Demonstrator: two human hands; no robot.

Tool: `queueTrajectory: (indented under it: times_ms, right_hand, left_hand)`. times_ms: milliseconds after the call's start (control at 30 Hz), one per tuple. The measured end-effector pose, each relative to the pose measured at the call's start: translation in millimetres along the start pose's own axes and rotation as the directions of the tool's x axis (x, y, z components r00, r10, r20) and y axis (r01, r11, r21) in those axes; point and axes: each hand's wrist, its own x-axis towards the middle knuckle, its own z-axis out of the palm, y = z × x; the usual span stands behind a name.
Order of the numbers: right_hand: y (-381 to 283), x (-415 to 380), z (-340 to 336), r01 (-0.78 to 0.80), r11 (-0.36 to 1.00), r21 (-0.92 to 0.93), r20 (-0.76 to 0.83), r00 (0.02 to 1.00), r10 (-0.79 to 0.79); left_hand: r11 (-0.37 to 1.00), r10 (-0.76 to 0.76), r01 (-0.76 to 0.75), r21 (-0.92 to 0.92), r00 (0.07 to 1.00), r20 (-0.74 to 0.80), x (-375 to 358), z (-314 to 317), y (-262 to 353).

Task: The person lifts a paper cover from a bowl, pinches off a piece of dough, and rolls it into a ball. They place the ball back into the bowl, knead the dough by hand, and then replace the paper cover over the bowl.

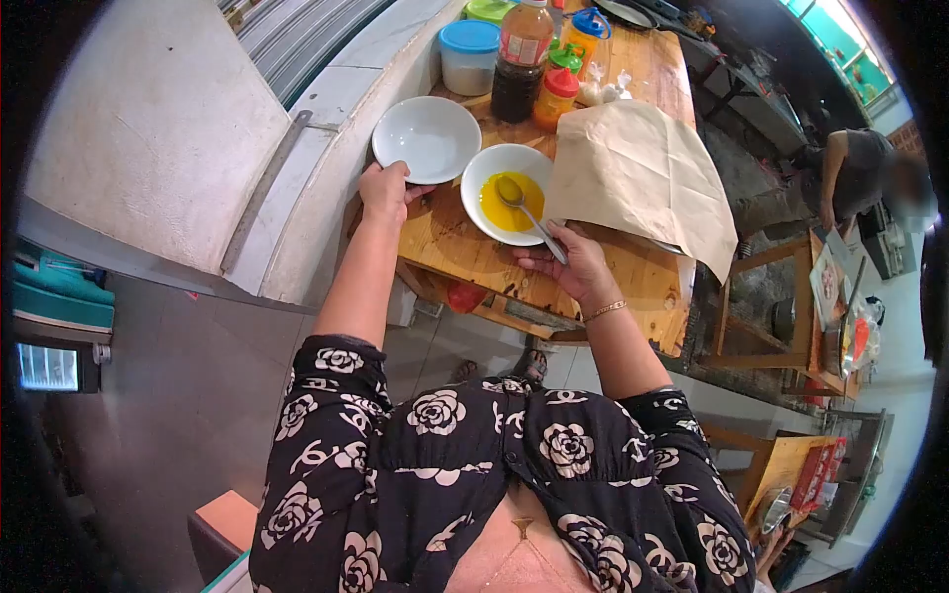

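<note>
My left hand (386, 191) grips the near rim of a white, shallow bowl (425, 133), thumb on top and fingers underneath; nothing shows inside it. Just right of it is a second white bowl (476, 203) with yellow liquid, which looks like beaten egg or oil. A metal spoon (534, 225) leans in the liquid, its handle over the near rim. My right hand (573, 265) cups that bowl's near right edge, thumb at the side and fingers low by the table. The spoon handle lies across this hand; how firmly the fingers press is partly hidden.
Brown paper (633, 178) covers something on the wooden table (494, 282). Behind stand a dark sauce bottle (519, 74), squeeze bottles (556, 97), a blue-lidded tub (469, 64) and garlic bulbs (605, 91). A wall ledge borders the left; another person (858, 173) stands far right.
</note>
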Motion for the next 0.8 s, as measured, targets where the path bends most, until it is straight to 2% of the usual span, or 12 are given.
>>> queueTrajectory:
  times_ms: [100, 200, 300, 400, 600, 700, 733, 800]
  right_hand:
    - [-1.8, -1.2, 0.2, 0.02, 1.0, 0.0, -0.013, 1.0, -0.02]
    - [-6.7, 1.9, -0.9, -0.025, 0.999, 0.024, 0.002, 1.0, 0.025]
    - [-9.9, 2.4, 2.5, -0.007, 0.999, -0.038, -0.057, 0.998, 0.005]
    - [-12.2, 0.6, 5.8, -0.014, 1.0, -0.019, -0.058, 0.998, 0.013]
    - [-8.0, 6.5, 9.5, 0.001, 1.0, 0.026, -0.016, 1.0, 0.0]
    - [-1.7, 16.7, 16.7, -0.013, 0.999, 0.03, 0.028, 1.0, 0.012]
    - [-2.5, 16.5, 27.3, -0.046, 0.998, 0.031, -0.014, 0.999, 0.047]
    - [5.1, 26.3, 35.6, -0.006, 0.999, 0.05, 0.044, 0.999, 0.004]
  left_hand:
    - [0.993, 0.098, -0.094, 0.066, 0.994, -0.052, -19.8, -8.6, 8.0]
    - [0.978, 0.155, -0.142, 0.15, 0.985, -0.079, -31.6, -24.4, 8.1]
    - [0.965, 0.158, -0.135, 0.226, 0.984, -0.085, -50.7, -35.1, 10.9]
    - [0.972, 0.157, -0.141, 0.187, 0.985, -0.073, -75.2, -47.5, 13.0]
    - [0.994, 0.088, -0.077, 0.08, 0.986, -0.143, -129.6, -89.8, 12.7]
    - [0.999, 0.023, -0.017, 0.047, 0.992, -0.123, -161.0, -105.0, 20.5]
    - [0.998, -0.005, 0.013, 0.063, 0.992, -0.124, -169.3, -112.1, 19.8]
    - [0.994, -0.054, 0.066, 0.092, 0.99, -0.128, -182.2, -123.4, 18.9]
